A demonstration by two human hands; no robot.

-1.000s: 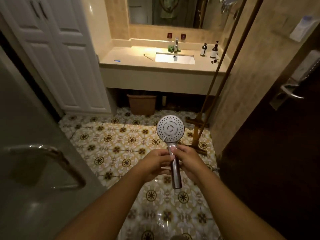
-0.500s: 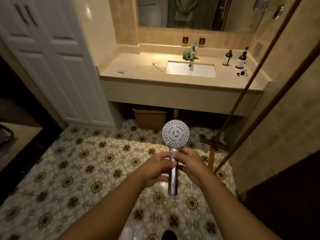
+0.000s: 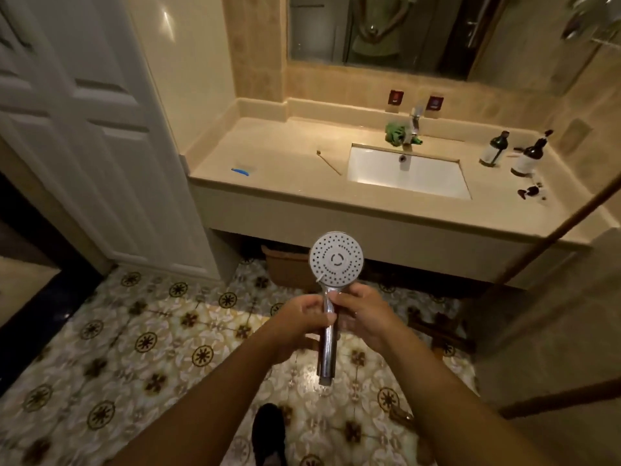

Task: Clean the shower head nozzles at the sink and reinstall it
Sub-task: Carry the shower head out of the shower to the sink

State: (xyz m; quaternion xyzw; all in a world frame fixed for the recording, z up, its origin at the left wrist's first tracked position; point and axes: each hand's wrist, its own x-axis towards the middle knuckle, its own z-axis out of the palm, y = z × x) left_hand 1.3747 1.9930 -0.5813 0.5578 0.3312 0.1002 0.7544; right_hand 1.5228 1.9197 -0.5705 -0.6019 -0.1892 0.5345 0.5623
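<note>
Upright shower head (image 3: pixel 336 262) — sink (image 3: pixel 406 173) ahead, basket (image 3: pixel 285 272) beneath, bottles (image 3: pixel 494 150) at right

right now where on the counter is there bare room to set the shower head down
Bare counter lies between the blue item and the thin stick left of the sink. Right of it is crowded: two bottles.

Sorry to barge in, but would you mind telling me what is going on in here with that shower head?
A person stands on the patterned floor, facing the sink. The left hand and right hand both grip the chrome handle of a detached shower head, its nozzle face turned toward the camera. It is not yet at the sink, where a green cloth lies beside the faucet, so the cleaning does not seem to have started.
</note>
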